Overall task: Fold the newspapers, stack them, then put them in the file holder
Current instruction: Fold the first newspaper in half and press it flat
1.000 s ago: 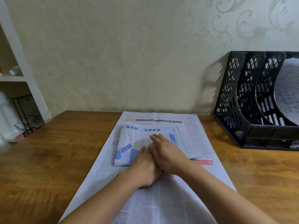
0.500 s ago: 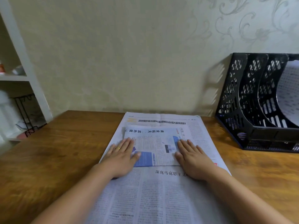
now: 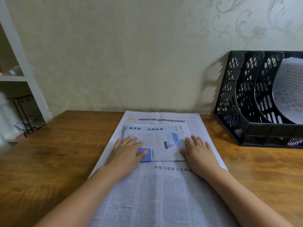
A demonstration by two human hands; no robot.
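Head view: the left hand (image 3: 127, 152) and right hand (image 3: 197, 150) press flat, fingers straight, on the folded newspaper (image 3: 158, 143), which lies atop an unfolded newspaper (image 3: 164, 194) on the counter (image 3: 57, 153). Creasing looks finished; next, fold the lower sheet, well apart from the file holder (image 3: 246, 99).

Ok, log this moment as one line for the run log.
step: flattening | left hand: flat on folded newspaper | right hand: flat on its right edge | underneath: open newspaper | file holder: not yet loaded
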